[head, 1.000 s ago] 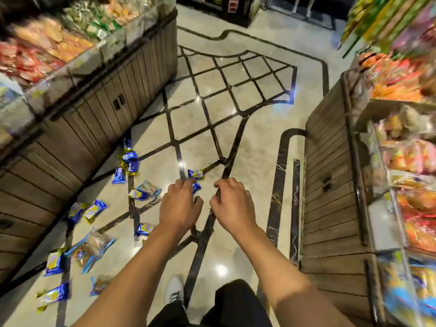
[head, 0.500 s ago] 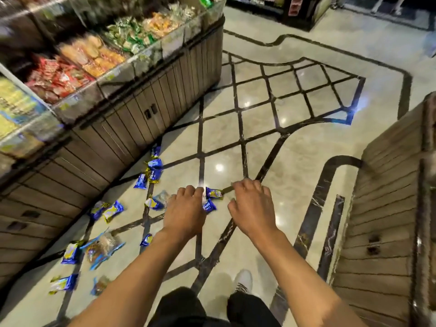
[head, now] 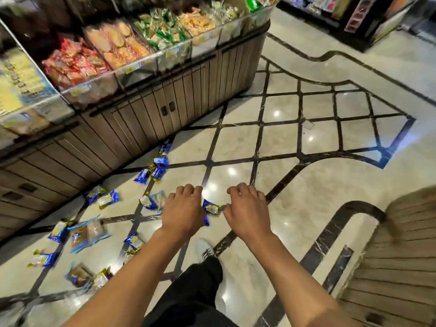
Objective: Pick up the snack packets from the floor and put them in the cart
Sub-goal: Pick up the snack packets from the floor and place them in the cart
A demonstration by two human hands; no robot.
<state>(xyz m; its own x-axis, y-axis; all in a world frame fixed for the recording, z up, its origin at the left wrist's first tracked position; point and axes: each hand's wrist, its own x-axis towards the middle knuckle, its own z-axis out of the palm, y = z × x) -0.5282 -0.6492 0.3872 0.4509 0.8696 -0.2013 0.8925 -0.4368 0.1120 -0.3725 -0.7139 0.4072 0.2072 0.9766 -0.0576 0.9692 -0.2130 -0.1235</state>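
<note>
Several blue and yellow snack packets lie scattered on the marble floor along the left display counter. One packet [head: 212, 208] shows between my hands, far below them on the floor. A cluster [head: 158, 166] lies near the counter base, a larger clear packet [head: 87, 233] further left, and more [head: 43, 259] toward the lower left. My left hand [head: 182, 211] and my right hand [head: 247, 210] are stretched out side by side, palms down, fingers loosely curled downward, holding nothing. No cart is in view.
A wooden display counter [head: 146, 109] with bins of snacks runs along the left. Another wooden unit [head: 396, 256] stands at the lower right. My legs and a white shoe [head: 204, 249] are below. Dark shelving [head: 368, 17] stands at the far back.
The view has swung left and forward, so the right-hand snack shelves have left the frame and the left counter fills more of it. Both hands stay out in front, unchanged.
</note>
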